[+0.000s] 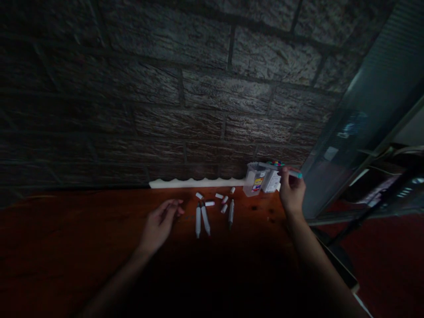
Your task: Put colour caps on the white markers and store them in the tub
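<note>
My right hand [292,194] pinches a marker [296,174] with a teal end. The marker lies nearly level, its far end over the mouth of a clear plastic box [251,181]. Close beside that box is a second container [271,182] with colourful tops showing at its rim. My left hand [160,225] hovers over the table's left part, fingers loosely bent and apart, holding nothing I can see. To its right lie two uncapped markers [198,221] side by side. Another marker [231,213] rests farther right, and several loose white caps [209,203] are scattered behind them.
The reddish wooden table [82,229] meets a dark brick wall [159,110]. A white strip with a wavy edge [195,183] runs along the wall's base. A grey metal frame [347,110] stands at the right, with a red floor [394,260] below.
</note>
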{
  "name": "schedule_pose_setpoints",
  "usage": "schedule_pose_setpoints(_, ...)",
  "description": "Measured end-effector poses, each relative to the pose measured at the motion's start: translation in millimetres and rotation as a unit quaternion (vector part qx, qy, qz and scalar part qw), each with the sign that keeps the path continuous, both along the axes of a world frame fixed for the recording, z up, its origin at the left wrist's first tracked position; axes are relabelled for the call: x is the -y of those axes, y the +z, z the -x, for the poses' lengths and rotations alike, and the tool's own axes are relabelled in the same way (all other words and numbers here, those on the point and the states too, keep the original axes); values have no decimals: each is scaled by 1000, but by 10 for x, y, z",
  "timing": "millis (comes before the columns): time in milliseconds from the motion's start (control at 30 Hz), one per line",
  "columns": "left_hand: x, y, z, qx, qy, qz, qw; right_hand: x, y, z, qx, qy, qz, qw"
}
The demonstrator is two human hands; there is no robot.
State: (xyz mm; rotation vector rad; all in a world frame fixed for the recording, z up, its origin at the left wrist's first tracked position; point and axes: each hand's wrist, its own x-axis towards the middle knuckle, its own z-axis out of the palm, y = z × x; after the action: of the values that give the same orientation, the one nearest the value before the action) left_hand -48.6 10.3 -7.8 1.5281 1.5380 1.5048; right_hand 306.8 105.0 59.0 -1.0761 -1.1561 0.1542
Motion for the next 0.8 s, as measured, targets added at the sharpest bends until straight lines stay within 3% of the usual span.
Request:
schedule_pose_setpoints(133,-1,14,0,-3,-4,-10,1000,-272,175,10,234,-106,64,964)
schedule_pose_setpoints(233,-3,19,13,-6,-5,-17,1000,-466,285,93,342,-58,135,928)
schedule_pose_setpoints(500,-15,-22,19,-19,-12,-23,999,-512,173,238,507,-131,172,834)
schedule_pose_setpoints(567,-20,-32,16,-29,-13,-23,999,-504,170,194,510,-109,162,838)
schedule_pose_setpoints(667,-32,-61,16,-40,-17,-21,999,-447,221,167,479,-69,98,870)
schedule_pose_setpoints(800,-61,-125,26,-72,-20,-23,997,-164,206,403,450,-27,47,891)
